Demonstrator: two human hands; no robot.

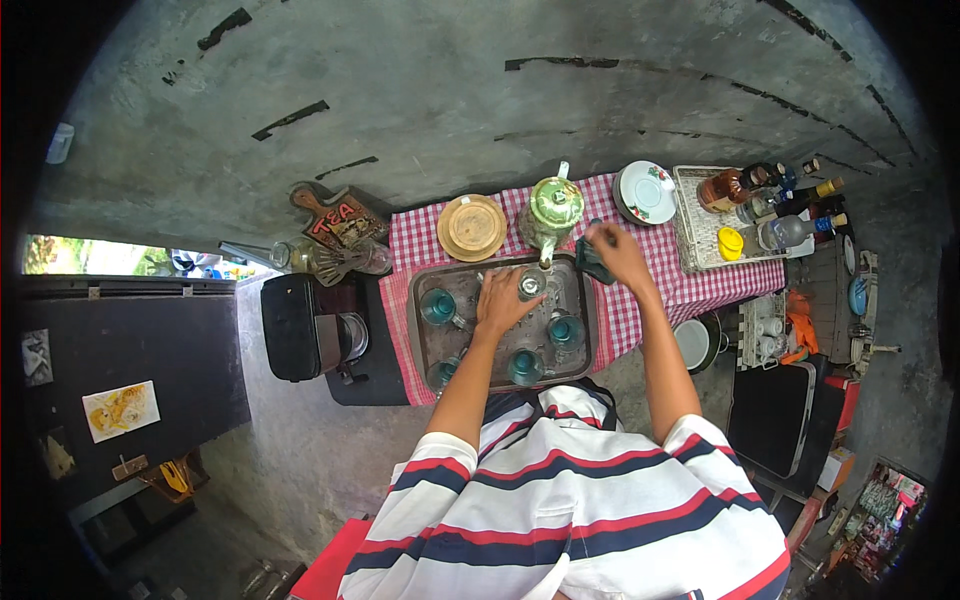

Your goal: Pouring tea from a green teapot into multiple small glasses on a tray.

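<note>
Dim light, bright left opening, black rim.

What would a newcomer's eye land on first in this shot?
Probably the brown tray of teal-looking glasses in front of the person, with the left hand at a glass there. Just beyond it, a green-patterned teapot stands on the checked cloth. To the right, bottles crowd a pale basket.
</note>
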